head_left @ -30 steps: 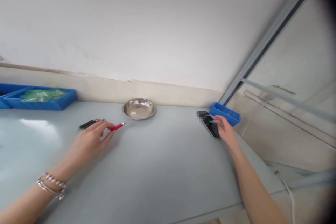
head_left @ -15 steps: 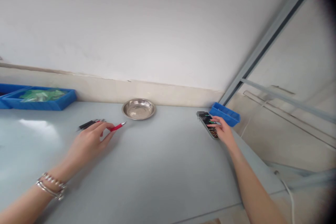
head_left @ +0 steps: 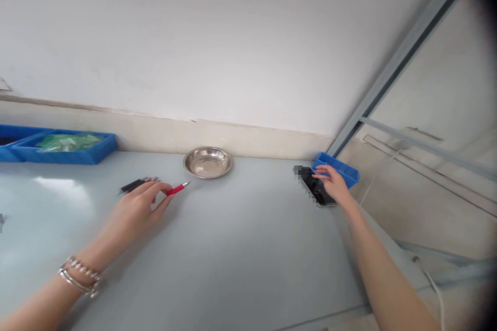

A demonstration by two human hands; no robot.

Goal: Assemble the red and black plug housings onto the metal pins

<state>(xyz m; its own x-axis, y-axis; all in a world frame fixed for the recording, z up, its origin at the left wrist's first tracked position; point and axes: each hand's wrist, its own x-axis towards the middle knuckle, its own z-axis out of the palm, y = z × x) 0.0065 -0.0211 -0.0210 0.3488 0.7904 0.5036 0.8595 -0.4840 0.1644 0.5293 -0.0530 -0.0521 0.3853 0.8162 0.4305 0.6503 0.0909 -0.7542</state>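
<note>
My left hand point(head_left: 135, 209) rests on the pale table point(head_left: 240, 248) with its fingers curled over a red pen point(head_left: 176, 189); black pens point(head_left: 134, 184) lie just behind it. A bracelet sits on that wrist. My right hand point(head_left: 334, 186) lies at the table's far right edge, fingers spread over a dark phone point(head_left: 316, 191) that lies flat on the table. The phone's screen looks dark.
A round steel dish point(head_left: 207, 161) stands near the back wall. A small blue bin point(head_left: 341, 169) sits behind my right hand. At the far left stands a blue tray point(head_left: 66, 146) with green packets. A white cable point(head_left: 435, 284) hangs past the table's right edge.
The phone, tilted up with its screen lit half a second ago, now lies flat and dark under my right hand. My left hand has stayed on the red pen.
</note>
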